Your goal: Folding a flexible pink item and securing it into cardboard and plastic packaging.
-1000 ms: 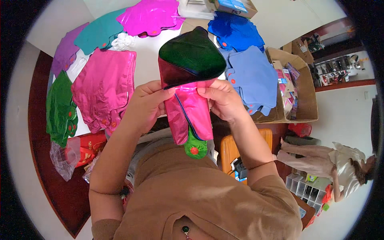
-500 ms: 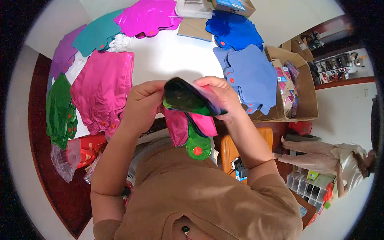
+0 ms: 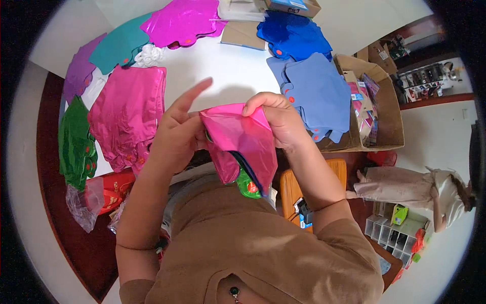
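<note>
In front of my chest is a folded bundle of thin shiny pieces, with a pink piece uppermost. Beneath it shows a green piece with a red dot on its tab, and a dark edge between them. My left hand grips the bundle's left edge, index finger stretched out away from it; its lower fingers are partly hidden. At the upper right, my right hand pinches the pink piece between thumb and fingers. Close by on the left lies a stack of similar pink pieces.
The white table carries stacks: green, purple, teal, magenta, dark blue and light blue. A cardboard box stands at right, a wooden stool below it. Another person is far right.
The pink piece has been turned over the dark side, now facing up and covering most of the green tab. My left index finger has lifted outward; the other person has shifted slightly.
</note>
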`<state>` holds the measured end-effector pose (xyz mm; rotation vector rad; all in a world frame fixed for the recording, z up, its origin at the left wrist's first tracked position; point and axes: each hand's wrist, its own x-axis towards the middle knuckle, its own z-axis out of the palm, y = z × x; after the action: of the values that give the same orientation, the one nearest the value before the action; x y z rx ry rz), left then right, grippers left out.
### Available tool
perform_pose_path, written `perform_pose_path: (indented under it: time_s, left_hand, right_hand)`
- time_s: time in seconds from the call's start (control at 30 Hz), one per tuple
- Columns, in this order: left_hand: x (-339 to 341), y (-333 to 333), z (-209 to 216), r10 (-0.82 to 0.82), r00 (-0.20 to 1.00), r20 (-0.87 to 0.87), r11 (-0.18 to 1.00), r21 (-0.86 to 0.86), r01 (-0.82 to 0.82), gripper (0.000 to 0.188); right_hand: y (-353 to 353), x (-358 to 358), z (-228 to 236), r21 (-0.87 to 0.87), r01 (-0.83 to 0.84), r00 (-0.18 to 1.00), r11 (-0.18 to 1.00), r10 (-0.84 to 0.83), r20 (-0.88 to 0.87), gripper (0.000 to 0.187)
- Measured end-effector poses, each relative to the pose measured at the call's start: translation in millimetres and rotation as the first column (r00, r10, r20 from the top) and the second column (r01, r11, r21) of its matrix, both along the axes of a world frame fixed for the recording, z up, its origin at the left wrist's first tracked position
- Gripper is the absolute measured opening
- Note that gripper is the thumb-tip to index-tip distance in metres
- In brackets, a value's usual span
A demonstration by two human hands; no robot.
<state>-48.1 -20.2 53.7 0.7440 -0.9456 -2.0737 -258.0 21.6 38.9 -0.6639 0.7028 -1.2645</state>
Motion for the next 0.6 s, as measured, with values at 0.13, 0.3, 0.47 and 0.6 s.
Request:
perform_pose_path:
  time_s: [0.13,0.3,0.47,0.6]
  left_hand:
    - [7.4,-5.0,16.6,-0.183,0.957,-0.224,0.921,0.301,0.246,0.046]
    - [5.8,5.2,14.0,-0.334,0.942,0.034,0.917,0.244,0.316,0.040]
    - [5.7,13.7,10.8,-0.248,0.963,0.104,0.961,0.152,0.231,0.031]
    - [6.7,14.5,4.6,-0.204,0.973,0.108,0.977,0.089,0.195,0.028]
  right_hand:
    - [0.3,-3.4,2.2,-0.015,-0.003,0.989,1.000,0.001,-0.150,0.021]
    - [0.9,-3.3,5.6,-0.140,-0.005,0.938,0.990,-0.044,-0.343,0.022]
    - [1.9,-1.5,6.9,-0.020,0.002,0.943,1.000,-0.009,-0.332,0.026]
    - [5.3,2.3,15.0,0.147,-0.016,0.994,0.989,0.032,-0.106,0.030]
